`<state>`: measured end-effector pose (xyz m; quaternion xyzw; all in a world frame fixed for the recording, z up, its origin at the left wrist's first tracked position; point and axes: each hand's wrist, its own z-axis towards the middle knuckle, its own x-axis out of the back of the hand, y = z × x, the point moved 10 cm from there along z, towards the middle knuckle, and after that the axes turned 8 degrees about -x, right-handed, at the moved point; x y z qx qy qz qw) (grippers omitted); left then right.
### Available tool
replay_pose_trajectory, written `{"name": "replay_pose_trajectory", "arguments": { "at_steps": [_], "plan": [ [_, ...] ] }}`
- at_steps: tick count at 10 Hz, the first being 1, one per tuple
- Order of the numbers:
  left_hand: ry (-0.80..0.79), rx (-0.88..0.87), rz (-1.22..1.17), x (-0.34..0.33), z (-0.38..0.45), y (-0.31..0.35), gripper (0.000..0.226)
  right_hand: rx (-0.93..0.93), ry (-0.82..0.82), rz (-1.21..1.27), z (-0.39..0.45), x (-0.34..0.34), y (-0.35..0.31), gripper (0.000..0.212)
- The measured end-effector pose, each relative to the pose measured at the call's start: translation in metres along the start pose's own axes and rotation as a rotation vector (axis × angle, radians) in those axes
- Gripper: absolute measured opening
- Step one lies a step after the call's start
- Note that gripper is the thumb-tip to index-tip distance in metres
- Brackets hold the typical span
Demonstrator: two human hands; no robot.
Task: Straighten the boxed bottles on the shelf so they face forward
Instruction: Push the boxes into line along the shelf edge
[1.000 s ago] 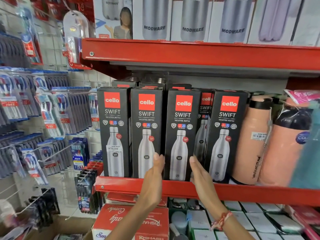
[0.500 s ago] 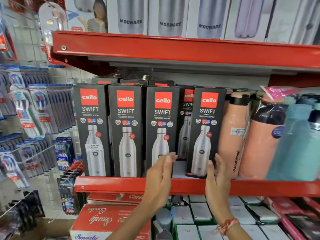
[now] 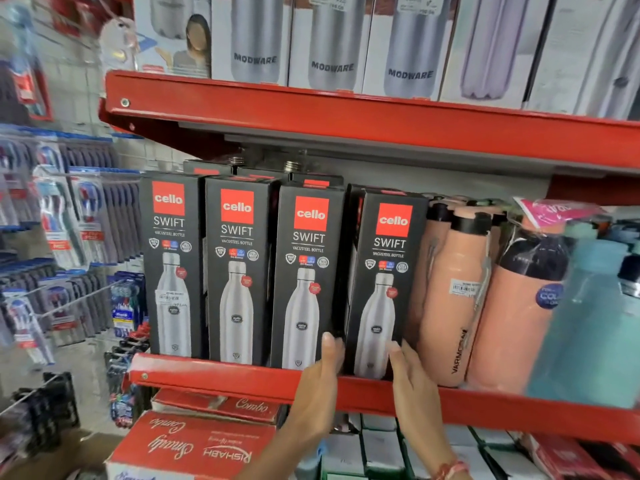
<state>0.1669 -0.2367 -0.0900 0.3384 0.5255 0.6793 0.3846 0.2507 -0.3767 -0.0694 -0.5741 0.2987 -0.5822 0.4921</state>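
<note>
Four black "cello SWIFT" bottle boxes stand in a front row on the red shelf [image 3: 214,379], with more boxes behind them. The first box [image 3: 171,265], second box [image 3: 237,271] and third box [image 3: 306,282] face forward, side by side. The fourth box [image 3: 384,285] stands slightly apart at the right, its front turned towards me. My left hand [image 3: 320,379] presses flat against that box's lower left side, in the gap beside the third box. My right hand [image 3: 414,379] holds its lower right edge. Together they clasp the fourth box.
Peach bottles [image 3: 453,299] stand right against the fourth box, and a teal bottle [image 3: 588,323] is further right. The upper red shelf [image 3: 311,112] carries Modware boxes [image 3: 332,46]. Red cartons [image 3: 194,445] sit below. Toothbrush packs [image 3: 69,220] hang at the left.
Both hands have moved right, from the third box to the fourth. The fourth box has turned to face forward and now hides the box seen behind it earlier.
</note>
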Motion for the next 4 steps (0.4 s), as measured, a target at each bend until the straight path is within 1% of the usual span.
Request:
{"name": "replay_pose_trajectory", "arguments": {
  "at_steps": [2, 3, 4],
  "plan": [
    [0.006, -0.067, 0.089, 0.016, -0.013, 0.015, 0.131, 0.044, -0.016, 0.025, -0.018, 0.001, -0.006, 0.080],
    [-0.029, -0.106, 0.189, 0.015, -0.021, 0.027, 0.122, 0.046, -0.016, -0.006, -0.023, 0.004, -0.015, 0.069],
    [-0.057, -0.197, 0.230, 0.025, -0.030, 0.062, 0.109, 0.108, 0.028, -0.014, -0.033, 0.014, -0.044, 0.060]
  ]
}}
